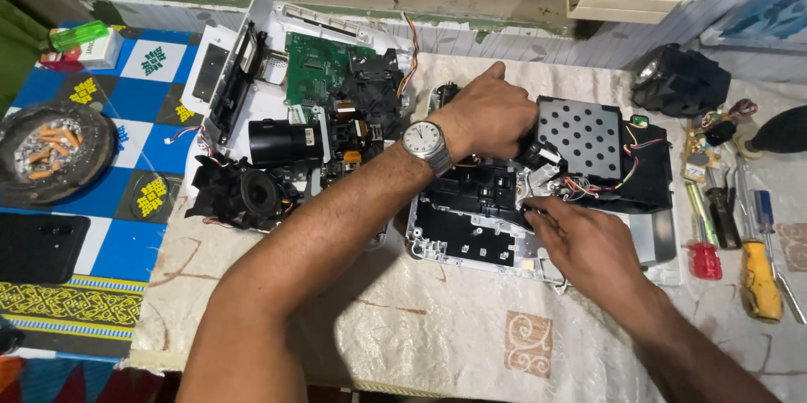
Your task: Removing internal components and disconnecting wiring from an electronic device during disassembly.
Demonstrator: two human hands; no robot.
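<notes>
An opened white projector chassis point(471, 243) lies on the cloth in front of me, with black inner frames and a perforated metal shield point(582, 139) at its right. My left hand point(492, 113), with a wristwatch, reaches over the chassis and grips a black part at the shield's left edge. My right hand point(584, 239) rests on the chassis' front right, fingertips pinching a small piece near the coloured wires point(588, 189). What it pinches is too small to tell.
A second opened white shell point(227, 75) with a green circuit board point(315, 63), a black lens barrel point(282, 141) and a fan point(252, 193) lies at left. Screwdrivers point(756, 273) and small parts lie at right. An ashtray point(50, 151), a lighter point(80, 35) and a phone point(38, 247) sit far left.
</notes>
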